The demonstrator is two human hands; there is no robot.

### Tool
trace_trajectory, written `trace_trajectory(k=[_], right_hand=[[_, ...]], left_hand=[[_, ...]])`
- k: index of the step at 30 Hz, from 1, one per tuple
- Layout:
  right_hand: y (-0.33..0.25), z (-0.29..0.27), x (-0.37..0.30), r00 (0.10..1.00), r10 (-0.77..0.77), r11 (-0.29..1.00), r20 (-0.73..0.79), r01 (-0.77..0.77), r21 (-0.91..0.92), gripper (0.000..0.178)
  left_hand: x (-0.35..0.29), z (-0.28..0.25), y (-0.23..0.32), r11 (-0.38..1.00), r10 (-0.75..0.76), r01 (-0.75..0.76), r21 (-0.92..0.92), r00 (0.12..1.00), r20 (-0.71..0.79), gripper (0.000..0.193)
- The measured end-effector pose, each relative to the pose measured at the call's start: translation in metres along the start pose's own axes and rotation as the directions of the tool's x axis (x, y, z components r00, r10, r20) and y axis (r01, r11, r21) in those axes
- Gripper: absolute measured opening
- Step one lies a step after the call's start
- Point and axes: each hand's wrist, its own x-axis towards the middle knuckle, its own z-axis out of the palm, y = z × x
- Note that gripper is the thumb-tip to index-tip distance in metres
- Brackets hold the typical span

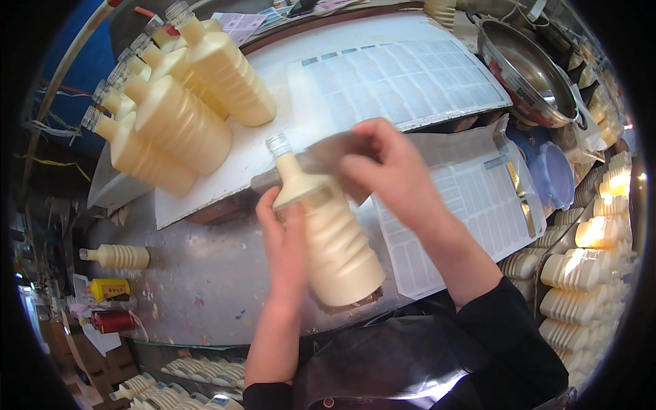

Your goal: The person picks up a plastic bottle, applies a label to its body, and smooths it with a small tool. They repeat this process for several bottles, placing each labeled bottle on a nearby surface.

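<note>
A cream-coloured plastic bottle [335, 253] with ribbed sides and a clear threaded neck stands tilted in front of me. My left hand [283, 232] grips its left side, thumb across the front near the shoulder. Pinched between the thumb and fingers of my right hand [386, 160] is a thin, dark grey, film-like strip [328, 154]. The strip runs behind the bottle's neck and shoulder, and motion blurs it; whether it touches the bottle I cannot tell. Below my right forearm lies a translucent sheet of printed labels [437, 225].
Several similar bottles [181, 123] stand at the far left on a raised white board [205, 195]. Another label sheet [389, 78] covers the board's far side. A metal pan [529, 65] and blue basin [553, 174] sit right. Many bottles [574, 277] are stacked along the right.
</note>
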Motion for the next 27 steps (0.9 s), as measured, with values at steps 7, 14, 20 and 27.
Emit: trace_trajectory(k=[7,14,20,27], right_hand=[[0.027,0.025,-0.013,0.977,-0.21,0.893,-0.049,0.171,-0.417,0.037],[0.026,-0.017,-0.003,0.998,0.049,0.998,-0.042,-0.047,0.042,0.031],[0.018,0.007,-0.013,0.981,0.166,0.945,0.096,-0.13,-0.302,0.045],[0.029,0.016,-0.008,0.946,0.275,0.943,0.169,-0.232,-0.237,0.041]], left_hand=[[0.002,-0.005,-0.005,0.986,-0.083,0.085,-0.147,0.996,0.019,0.043],[0.001,-0.015,-0.025,0.889,-0.189,0.235,-0.394,0.97,0.151,0.054],[-0.011,-0.009,0.0,0.864,-0.103,0.194,-0.465,0.971,0.214,0.075],[-0.001,-0.021,-0.011,0.988,0.058,-0.038,-0.148,0.989,0.134,0.064]])
